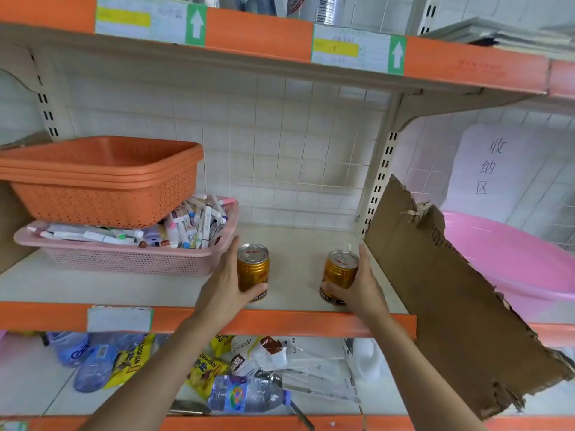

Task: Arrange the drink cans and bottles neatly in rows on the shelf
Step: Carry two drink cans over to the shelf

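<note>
The left can (252, 269) stands upright near the shelf's (295, 241) front edge, lid up; the right can (339, 273) beside it leans slightly rightward. A pink basket (124, 261) of markers (193, 222) crowds the left, a torn cardboard sheet (435, 290) the right. The left grip (225, 293) curls round the left can's left side, the right grip (365, 290) round the right can's right side.
</note>
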`<state>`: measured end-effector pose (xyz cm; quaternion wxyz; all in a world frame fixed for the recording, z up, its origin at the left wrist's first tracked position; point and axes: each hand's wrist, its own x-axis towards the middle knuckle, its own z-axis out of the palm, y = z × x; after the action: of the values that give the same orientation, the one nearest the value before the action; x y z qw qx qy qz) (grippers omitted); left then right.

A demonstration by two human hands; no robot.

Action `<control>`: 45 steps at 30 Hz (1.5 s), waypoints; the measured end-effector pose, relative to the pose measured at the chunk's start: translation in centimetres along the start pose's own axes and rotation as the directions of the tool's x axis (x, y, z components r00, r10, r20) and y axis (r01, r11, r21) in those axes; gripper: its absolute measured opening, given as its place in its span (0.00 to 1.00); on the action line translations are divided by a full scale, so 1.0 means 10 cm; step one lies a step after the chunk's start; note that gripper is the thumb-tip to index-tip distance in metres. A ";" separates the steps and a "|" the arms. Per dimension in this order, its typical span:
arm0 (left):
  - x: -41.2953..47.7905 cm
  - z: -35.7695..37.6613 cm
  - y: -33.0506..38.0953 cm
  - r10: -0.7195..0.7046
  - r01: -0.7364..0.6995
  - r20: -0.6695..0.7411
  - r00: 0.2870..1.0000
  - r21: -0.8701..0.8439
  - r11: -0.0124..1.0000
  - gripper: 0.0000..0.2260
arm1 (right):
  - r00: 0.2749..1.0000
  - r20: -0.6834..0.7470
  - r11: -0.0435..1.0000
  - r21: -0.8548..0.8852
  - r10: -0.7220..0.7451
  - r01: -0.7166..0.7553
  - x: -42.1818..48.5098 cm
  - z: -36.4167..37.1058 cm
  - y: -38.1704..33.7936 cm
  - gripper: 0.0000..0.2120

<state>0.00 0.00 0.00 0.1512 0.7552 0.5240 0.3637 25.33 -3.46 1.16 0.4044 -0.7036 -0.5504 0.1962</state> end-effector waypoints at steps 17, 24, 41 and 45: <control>-0.01 0.15 -0.07 -0.105 0.047 -0.147 0.984 -0.352 0.935 0.36 | 0.958 -0.285 0.946 0.300 -0.033 0.122 -0.31 -0.12 0.02 0.31; -0.62 -0.35 0.03 -0.049 -0.030 -0.199 0.979 -0.377 0.926 0.34 | 0.966 -0.213 0.951 0.238 -0.150 0.200 -0.82 -0.45 0.02 0.32; -3.09 -0.49 0.63 -0.437 0.288 -0.498 0.749 -0.349 0.892 0.34 | 0.883 0.324 0.905 0.368 -0.339 0.212 -1.66 -0.63 0.60 0.40; -3.90 -0.32 0.97 -0.525 0.367 -0.593 0.611 -0.376 0.851 0.32 | 0.797 0.457 0.894 0.393 -0.394 0.217 -1.95 -0.58 0.73 0.33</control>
<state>-2.92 -39.51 -7.14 0.1177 0.3929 0.6710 0.6177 27.80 -24.22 -4.44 0.3740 -0.4478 -0.7077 0.3985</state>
